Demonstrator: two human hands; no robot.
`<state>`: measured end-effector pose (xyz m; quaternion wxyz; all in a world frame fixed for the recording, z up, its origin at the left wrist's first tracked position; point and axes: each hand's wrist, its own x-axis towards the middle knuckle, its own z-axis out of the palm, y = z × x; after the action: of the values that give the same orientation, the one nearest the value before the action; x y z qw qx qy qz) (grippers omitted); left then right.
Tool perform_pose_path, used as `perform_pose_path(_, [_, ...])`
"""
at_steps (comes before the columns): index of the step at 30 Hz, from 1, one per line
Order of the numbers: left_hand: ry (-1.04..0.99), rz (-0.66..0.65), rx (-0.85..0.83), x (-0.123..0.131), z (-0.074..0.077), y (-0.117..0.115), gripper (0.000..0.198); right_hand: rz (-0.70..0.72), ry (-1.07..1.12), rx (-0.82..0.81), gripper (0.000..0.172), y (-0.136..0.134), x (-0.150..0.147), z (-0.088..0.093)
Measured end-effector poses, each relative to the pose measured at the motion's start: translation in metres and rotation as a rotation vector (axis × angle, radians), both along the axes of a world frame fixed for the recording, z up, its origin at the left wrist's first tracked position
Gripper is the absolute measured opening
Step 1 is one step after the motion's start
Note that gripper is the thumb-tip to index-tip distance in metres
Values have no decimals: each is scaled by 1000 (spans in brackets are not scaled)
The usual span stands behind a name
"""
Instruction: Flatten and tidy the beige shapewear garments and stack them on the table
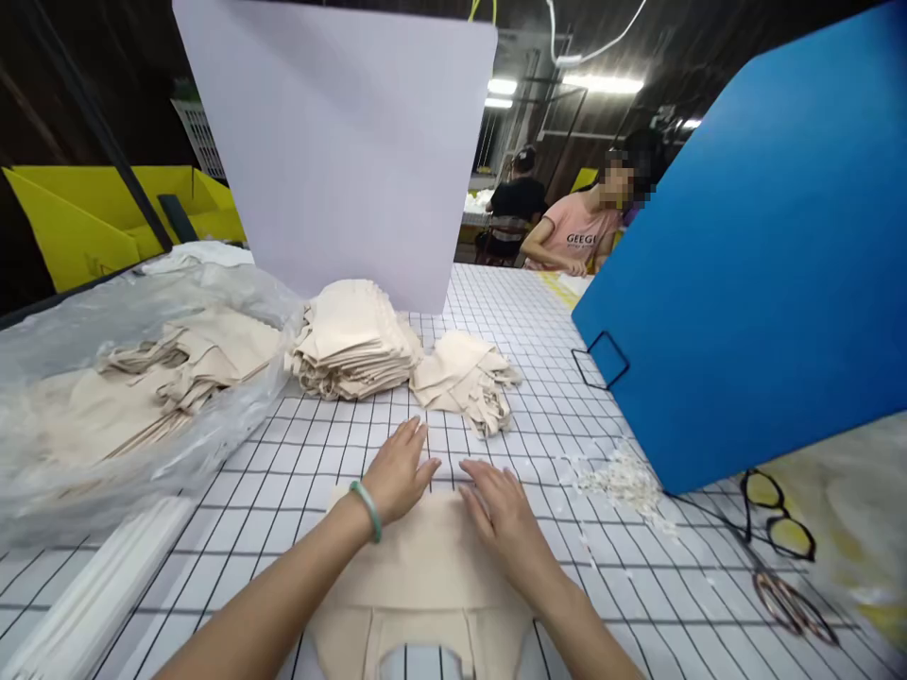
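Tabletop (318, 444): left hand (401, 477), right hand (500, 515) press cloth (418, 576) edge.

Saw one beige fabric piece (425, 586) spread flat on the gridded table (298, 453), close in at the near edge of view. Noted smooth cloth, a seamed band across its lower part and a rounded cut-out at the near hem. Found its far edge pressed under the left hand (401, 472) and right hand (500, 515), palms down.

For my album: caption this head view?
Seen from above: left hand and right hand lie flat on a beige garment on the gridded table, stacks behind.
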<state>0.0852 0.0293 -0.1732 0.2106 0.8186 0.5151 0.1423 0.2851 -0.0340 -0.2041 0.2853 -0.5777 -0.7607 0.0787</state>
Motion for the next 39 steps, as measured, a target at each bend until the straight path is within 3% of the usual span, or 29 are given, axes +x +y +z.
perform_pose_path(3, [-11,60,107,40,5,65,57,-24,77,17,27,78,8,22])
perform_pose_path(7, [64,110,158,70,0,133,57,-210,44,23,27,196,25,38])
perform_pose_path(10, [140,46,46,73,-10,154,63,-296,24,-23,31,266,36,36])
perform_pose_path(14, [150,-4,-27,67,-14,155,69,-345,-7,-128,24,314,44,29])
perform_pose_path(17, [80,13,1,69,-5,154,60,-324,-19,-147,16,327,48,26])
perform_pose_path(21, [6,33,60,76,6,156,36,-323,13,-159,24,336,50,28])
perform_pose_path(23, [5,27,55,76,7,155,31,-320,39,-160,20,339,49,32])
perform_pose_path(27, [-45,47,79,68,12,154,40,-235,97,-8,22,329,44,47])
perform_pose_path(31, [-298,120,224,60,44,168,73,-52,138,144,24,293,43,78])
perform_pose_path(33, [-398,105,266,57,68,178,74,38,171,203,25,271,43,101])
perform_pose_path(36, [-300,-6,133,46,98,185,32,152,321,336,25,243,44,139])
perform_pose_path(39, [-196,-12,37,28,111,177,3,145,473,432,24,223,45,170])
